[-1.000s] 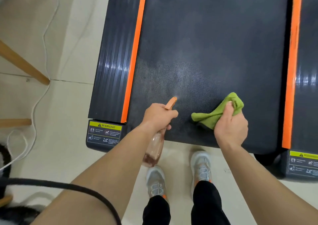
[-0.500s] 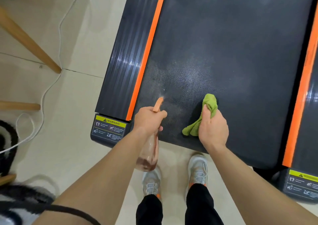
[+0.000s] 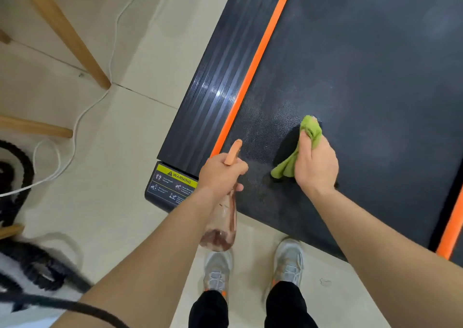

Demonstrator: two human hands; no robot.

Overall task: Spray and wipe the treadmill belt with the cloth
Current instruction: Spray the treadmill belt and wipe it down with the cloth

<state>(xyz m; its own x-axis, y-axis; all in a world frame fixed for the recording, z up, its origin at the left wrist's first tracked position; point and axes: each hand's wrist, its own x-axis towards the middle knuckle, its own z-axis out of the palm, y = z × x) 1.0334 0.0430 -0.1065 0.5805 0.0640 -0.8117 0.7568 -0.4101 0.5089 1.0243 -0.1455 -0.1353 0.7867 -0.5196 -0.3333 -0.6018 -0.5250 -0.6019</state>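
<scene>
Head view: the spray bottle (image 3: 220, 217) is gripped in the left hand (image 3: 221, 172), mist no longer seen. The cloth (image 3: 300, 149), bunched in the right hand (image 3: 316, 167), has been drawn leftward across the damp treadmill belt (image 3: 363, 77); wiping is judged underway.

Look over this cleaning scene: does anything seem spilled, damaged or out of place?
Nothing stands out. The pale speckled patch on the treadmill belt looks like spray mist. The left hand holds the spray bottle; the right hand presses the green cloth there. A white cable trails loosely across the floor.
</scene>
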